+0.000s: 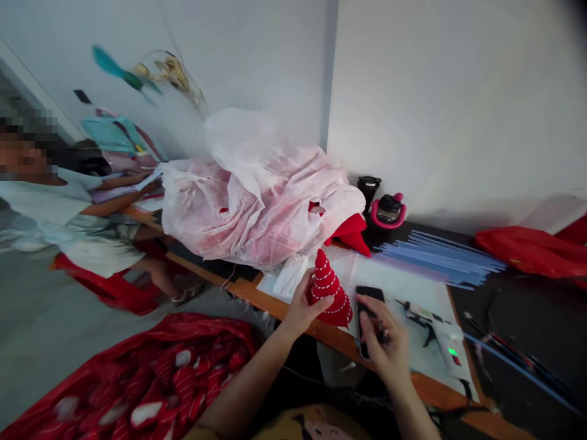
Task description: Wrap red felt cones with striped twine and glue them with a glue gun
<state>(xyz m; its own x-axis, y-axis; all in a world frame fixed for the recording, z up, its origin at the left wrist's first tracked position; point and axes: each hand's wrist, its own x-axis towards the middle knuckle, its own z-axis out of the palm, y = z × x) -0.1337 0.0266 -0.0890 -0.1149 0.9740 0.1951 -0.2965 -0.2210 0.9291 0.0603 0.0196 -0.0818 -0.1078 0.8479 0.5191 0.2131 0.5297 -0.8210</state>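
Observation:
My left hand (306, 305) is wrapped round a small red cone-shaped hat (331, 296), its tip pointing up. Red-and-white twisted cord winds about the cone in a spiral. Just to the right, my right hand (387, 339) is curled over a black phone (367, 294) that lies on the table edge. A small dark item shows between those fingers, too hidden to name. Right of that hand, a white hot glue gun (435, 333) with a green light rests on a white sheet (410, 287).
White plastic bags (266, 208) of red pieces are heaped at the back. Glue sticks (440, 256), a black bottle (368, 189) and red cloth (536, 250) lie beyond. A red sack (220, 327) of striped pieces stands lower left. Another person (64, 201) sits at the left.

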